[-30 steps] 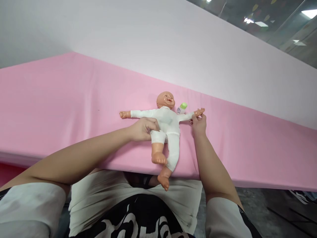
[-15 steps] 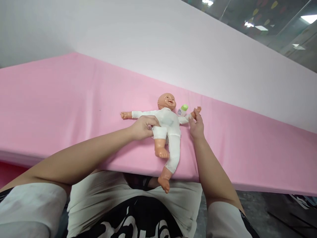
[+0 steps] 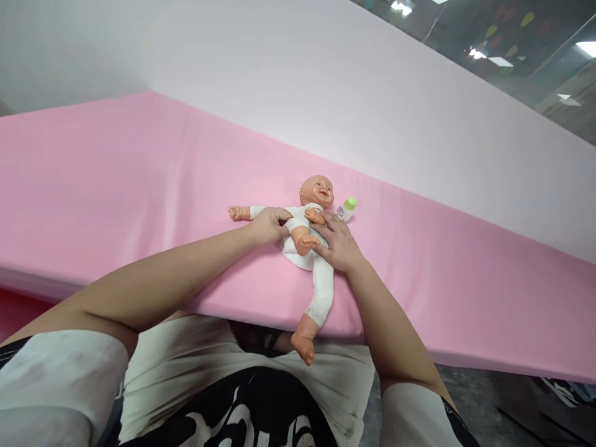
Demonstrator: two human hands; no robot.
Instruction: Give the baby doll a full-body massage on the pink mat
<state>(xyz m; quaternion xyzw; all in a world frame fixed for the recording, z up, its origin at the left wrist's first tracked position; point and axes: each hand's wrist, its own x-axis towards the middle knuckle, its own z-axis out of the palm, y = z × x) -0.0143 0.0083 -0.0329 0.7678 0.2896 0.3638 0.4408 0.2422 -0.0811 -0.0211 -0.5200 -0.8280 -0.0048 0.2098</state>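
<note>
A baby doll (image 3: pixel 302 257) with a white cloth body lies on its back, its head toward the wall. My left hand (image 3: pixel 270 226) is closed around one of its legs, bent up so that the foot (image 3: pixel 305 241) rests over the belly. My right hand (image 3: pixel 342 242) lies at the doll's other side, holding its arm folded over the chest, with the doll's small hand (image 3: pixel 315 216) near the chin. The other leg (image 3: pixel 322 288) stretches toward me, its foot past the table edge. Beside the doll's head lies a small bottle with a green cap (image 3: pixel 347 208).
A pink cover (image 3: pixel 116 186) spreads over the long table. Behind it stands a white wall (image 3: pixel 279 74) with a glass panel above at the right. My lap is just below the table's near edge. Dark thin bars (image 3: pixel 526 422) show on the floor at right.
My right hand has moved left, bringing the doll's arm from outstretched to across its chest. My left hand has raised the bent leg higher toward the belly.
</note>
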